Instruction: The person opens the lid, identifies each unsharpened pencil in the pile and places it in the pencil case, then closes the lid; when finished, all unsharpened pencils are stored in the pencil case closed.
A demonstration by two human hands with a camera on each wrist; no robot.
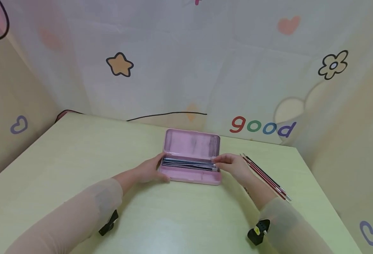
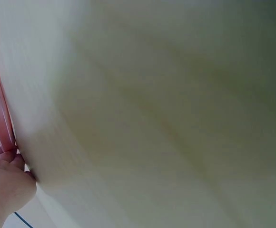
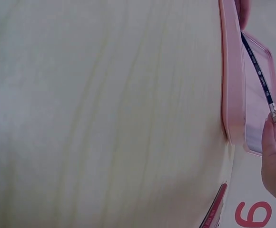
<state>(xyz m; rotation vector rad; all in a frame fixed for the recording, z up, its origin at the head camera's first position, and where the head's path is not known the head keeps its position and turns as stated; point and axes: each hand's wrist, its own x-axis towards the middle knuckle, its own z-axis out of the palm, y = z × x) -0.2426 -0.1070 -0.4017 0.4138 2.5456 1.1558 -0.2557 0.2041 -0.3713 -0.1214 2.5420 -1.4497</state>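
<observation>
A pink pencil case (image 1: 186, 176) lies on the table with its lid (image 1: 191, 143) raised at the back. Several dark pencils (image 1: 186, 164) lie lengthwise inside. My left hand (image 1: 146, 170) holds the case's left end, thumb at the near corner and fingers at the back; the left wrist view shows only part of this hand. At the case's right end, my right hand (image 1: 236, 168) pinches a dark pencil (image 3: 258, 69) between thumb and fingers near its metal ferrule. In the right wrist view that pencil slants up out of the case.
Several red and black pencils (image 1: 266, 176) lie on the table (image 1: 135, 218) to the right, partly behind my right forearm. A printed cloth backdrop (image 1: 173, 70) stands behind the table and at both sides.
</observation>
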